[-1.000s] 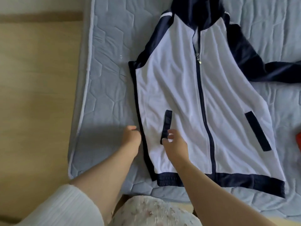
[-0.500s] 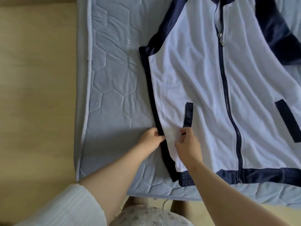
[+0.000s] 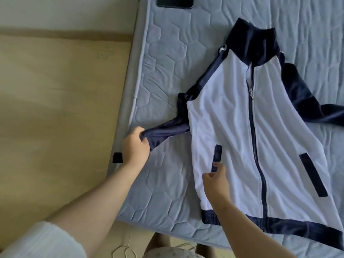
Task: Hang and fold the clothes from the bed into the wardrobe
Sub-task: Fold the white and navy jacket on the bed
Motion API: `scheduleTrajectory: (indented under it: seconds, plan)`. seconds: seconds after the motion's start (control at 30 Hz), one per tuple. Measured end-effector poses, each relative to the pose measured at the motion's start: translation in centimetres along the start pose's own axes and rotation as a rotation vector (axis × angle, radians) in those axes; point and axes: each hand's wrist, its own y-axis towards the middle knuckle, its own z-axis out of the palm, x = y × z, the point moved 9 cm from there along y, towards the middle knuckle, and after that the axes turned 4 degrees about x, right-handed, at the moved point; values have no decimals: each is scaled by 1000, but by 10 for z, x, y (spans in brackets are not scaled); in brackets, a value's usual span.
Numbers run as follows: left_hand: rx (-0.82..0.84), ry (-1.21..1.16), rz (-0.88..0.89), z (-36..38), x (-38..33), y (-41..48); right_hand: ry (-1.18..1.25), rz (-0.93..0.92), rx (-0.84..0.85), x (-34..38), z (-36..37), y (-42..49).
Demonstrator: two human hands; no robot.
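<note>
A white zip-up jacket (image 3: pixel 234 127) with navy collar, sleeves and hem lies front up on the light blue quilted mattress (image 3: pixel 167 58). My left hand (image 3: pixel 135 146) grips the end of the jacket's navy left sleeve (image 3: pixel 165 130), which stretches out sideways toward the mattress edge. My right hand (image 3: pixel 216 181) rests on the white front just below the left navy pocket strip (image 3: pixel 216 157), fingers loosely bent, holding nothing I can make out. The other sleeve (image 3: pixel 305 101) trails off to the right.
A dark flat object (image 3: pixel 175 2) lies at the top edge of the mattress. Wooden floor (image 3: pixel 55 108) runs along the left of the bed. A small black piece (image 3: pixel 117 157) sits by the mattress edge. A thin cord (image 3: pixel 126 248) lies on the floor near my feet.
My left hand has drawn the navy sleeve out from under the jacket's side and pulled it left. My right hand stayed by the pocket. The view has tilted up, showing the collar.
</note>
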Motion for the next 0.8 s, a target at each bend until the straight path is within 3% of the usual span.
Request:
scheduleTrajectory:
  seconds: [0.1, 0.17, 0.3, 0.4, 0.5, 0.7, 0.8]
  plan:
    - [-346, -261, -215, -58, 28, 0, 23, -9, 14, 15, 5, -7]
    - [-456, -390, -326, -73, 46, -4, 29, -14, 28, 25, 11, -10]
    - [-334, -525, -633, -47, 89, -2, 32, -23, 50, 34, 28, -7]
    - [-122, -1021, -874, -1, 97, -6, 22, -3, 63, 27, 39, -2]
    - [21, -1243, -676, 2, 75, 16, 23, 49, 60, 13, 46, 1]
    - [-62, -1130, -214, -65, 22, 55, -1, 99, 48, 8, 57, 0]
    - [-185, -1414, -184, -93, 24, 62, -19, 73, 50, 27, 65, 3]
